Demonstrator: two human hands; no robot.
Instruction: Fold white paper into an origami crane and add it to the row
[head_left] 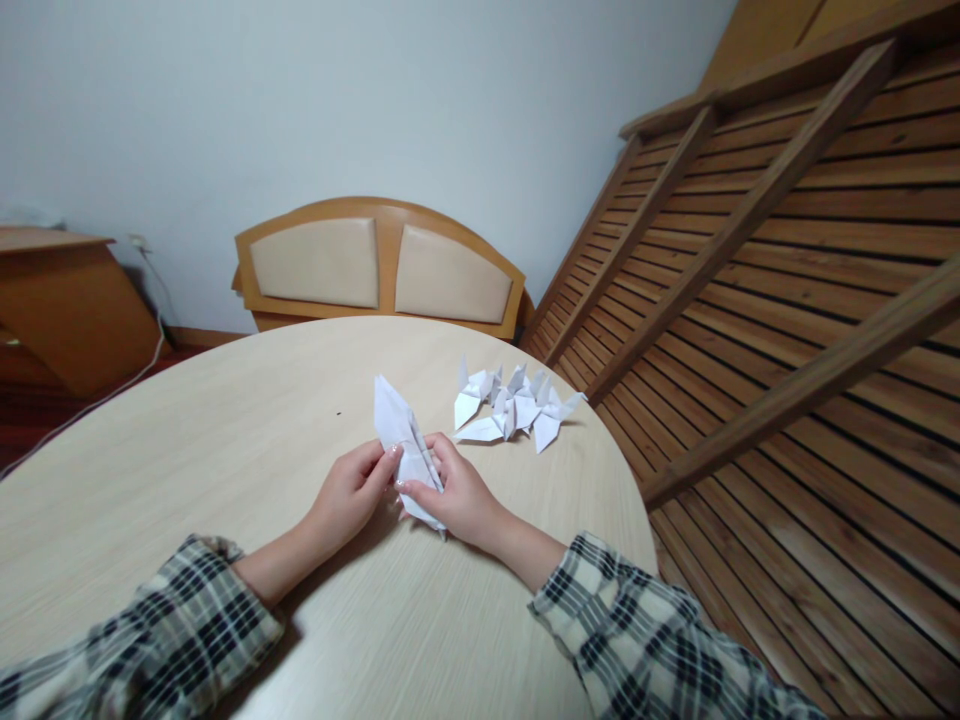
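Observation:
A white, partly folded sheet of paper (399, 432) lies on the round light-wood table (225, 450), its pointed end aimed away from me. My left hand (346, 497) pinches its left edge with curled fingers. My right hand (459, 495) grips its right side and near end, fingers closed on the folds. Both forearms in plaid sleeves rest on the table.
Several finished white paper cranes (514, 405) sit in a cluster to the right, near the table's far right edge. A wooden chair back with beige padding (379, 265) stands behind the table. A slatted wooden frame (750, 300) leans at right; a wooden cabinet (60, 300) is at left.

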